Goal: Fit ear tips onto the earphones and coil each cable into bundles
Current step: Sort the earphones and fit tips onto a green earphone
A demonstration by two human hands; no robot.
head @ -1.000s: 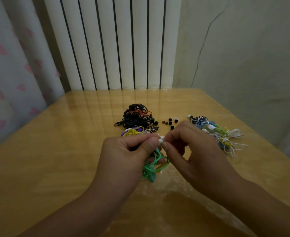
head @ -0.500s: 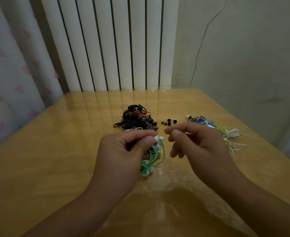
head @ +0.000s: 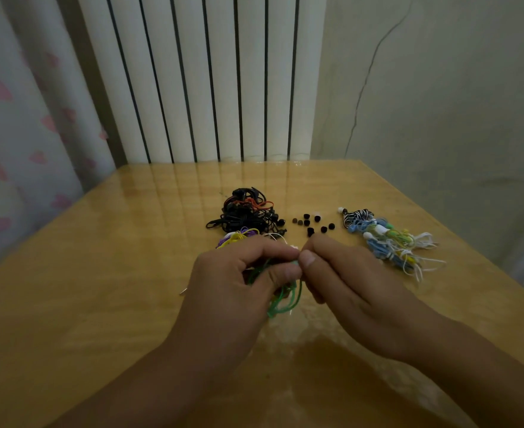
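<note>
Both hands met above the desk (head: 106,273): the left hand (head: 239,282) kept a curled grip on the green earphone cable (head: 288,299), whose loops hung below its fingers, and the right hand (head: 347,282) pinched its thumb and forefinger narrowly against the earbud end. Whether an ear tip sat in that pinch could not be told. Fitting looked to be the step in hand; it would go best with the bud held steady and the tip pushed on squarely. Loose black ear tips (head: 311,222) lay just beyond the hands, between the black cable tangle (head: 245,213) and the finished coloured bundles (head: 387,242). Open desk lay to the left and near the person, while the bundles sat nearer the right edge.
</note>
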